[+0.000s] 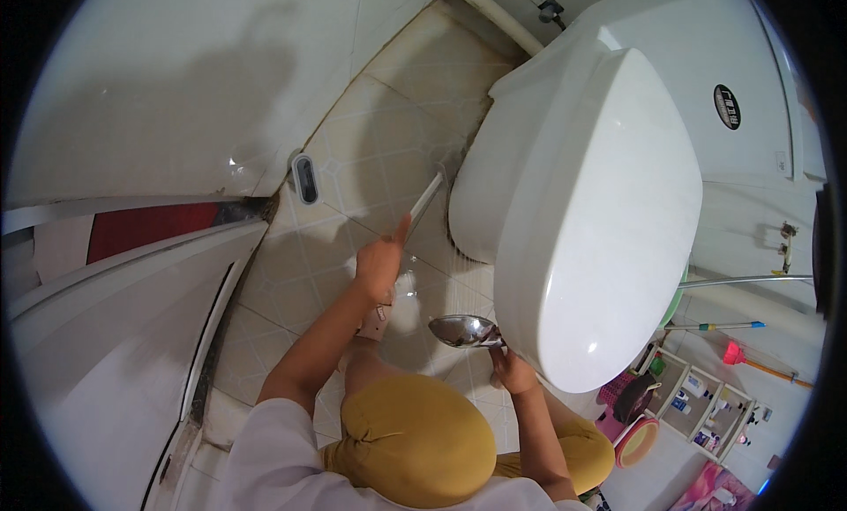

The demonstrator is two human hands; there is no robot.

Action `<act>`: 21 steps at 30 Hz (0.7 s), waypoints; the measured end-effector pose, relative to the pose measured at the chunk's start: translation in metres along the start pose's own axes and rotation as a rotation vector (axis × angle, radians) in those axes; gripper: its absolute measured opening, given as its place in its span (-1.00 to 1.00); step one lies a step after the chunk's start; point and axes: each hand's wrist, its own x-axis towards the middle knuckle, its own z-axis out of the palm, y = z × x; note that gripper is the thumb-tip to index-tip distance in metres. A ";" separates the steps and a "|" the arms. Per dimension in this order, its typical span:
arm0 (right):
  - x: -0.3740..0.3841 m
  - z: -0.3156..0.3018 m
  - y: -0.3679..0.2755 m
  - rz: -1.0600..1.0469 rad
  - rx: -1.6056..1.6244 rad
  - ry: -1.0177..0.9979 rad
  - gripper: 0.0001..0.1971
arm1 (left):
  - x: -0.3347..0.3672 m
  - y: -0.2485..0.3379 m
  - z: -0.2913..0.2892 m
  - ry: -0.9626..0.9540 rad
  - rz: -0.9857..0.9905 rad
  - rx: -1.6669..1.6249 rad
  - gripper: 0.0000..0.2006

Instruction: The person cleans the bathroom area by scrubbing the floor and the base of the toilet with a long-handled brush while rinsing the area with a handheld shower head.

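My left hand point(379, 268) is closed round a slim white-handled tool point(426, 202), its index finger stretched along the handle. The tool's far end meets the tiled floor point(353, 149) beside the base of a white toilet point(476, 184); what kind of head it has is too blurred to tell. My right hand point(513, 370) grips the handle of a shiny metal ladle point(463, 331). The ladle's wide bowl hangs over the floor in front of the toilet, and I cannot tell how much is in it. The toilet's lid point(609, 237) is down.
An oval floor drain point(305, 178) lies by the left wall. A door frame point(216, 308) stands at the left. To the right are a shelf rack point(706, 405) with bottles, a pink-rimmed basin point(637, 442) and a red plunger point(734, 353). Wet patches shine on the tiles.
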 end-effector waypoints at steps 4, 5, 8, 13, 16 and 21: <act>-0.009 0.015 0.014 0.060 0.100 -0.047 -0.65 | 0.007 -0.001 0.012 0.086 0.060 0.001 -0.29; -0.011 0.017 0.015 0.051 0.117 -0.040 -0.63 | 0.021 -0.003 0.020 0.213 0.122 -0.010 -0.30; -0.015 0.019 0.017 0.084 -0.001 -0.022 -0.64 | 0.079 0.023 0.007 0.259 0.193 0.067 -0.35; -0.041 0.037 0.046 0.184 -0.025 -0.139 -0.37 | 0.167 0.045 -0.023 0.218 0.080 0.123 -0.39; -0.024 0.031 0.032 0.137 0.055 -0.044 -0.51 | 0.163 0.026 -0.022 0.180 0.117 0.105 -0.39; -0.018 0.016 0.022 0.165 -0.031 -0.108 -0.44 | 0.074 0.011 0.007 0.086 0.131 0.117 -0.39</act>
